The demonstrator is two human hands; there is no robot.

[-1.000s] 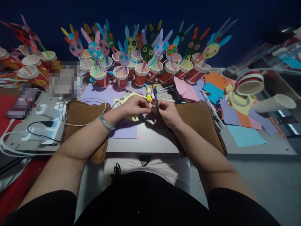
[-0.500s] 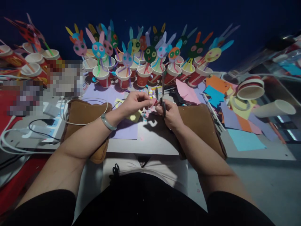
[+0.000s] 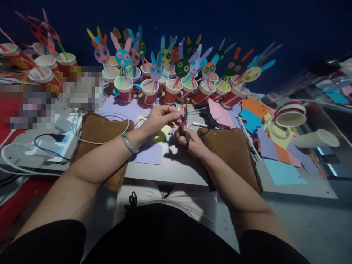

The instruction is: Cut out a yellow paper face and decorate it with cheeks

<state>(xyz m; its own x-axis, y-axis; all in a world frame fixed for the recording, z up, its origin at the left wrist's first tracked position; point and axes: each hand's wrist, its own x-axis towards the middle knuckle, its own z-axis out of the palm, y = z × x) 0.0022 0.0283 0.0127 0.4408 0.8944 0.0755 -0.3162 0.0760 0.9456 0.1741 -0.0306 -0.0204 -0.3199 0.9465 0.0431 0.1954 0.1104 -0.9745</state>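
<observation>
Right hand (image 3: 192, 141) grips black scissors (image 3: 183, 124), blades up, over the worktop (image 3: 176, 167) near its front edge; left hand (image 3: 158, 119) pinches what looks like a small pink paper scrap (image 3: 181, 111) at the blades. Paper cups (image 3: 150, 91) crowd the far edge, bare room underneath.

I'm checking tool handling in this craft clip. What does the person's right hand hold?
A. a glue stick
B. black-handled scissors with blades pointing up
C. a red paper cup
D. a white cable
B: the right hand grips the black-handled scissors, blades pointing up toward the small pink paper piece pinched by the left hand.
</observation>
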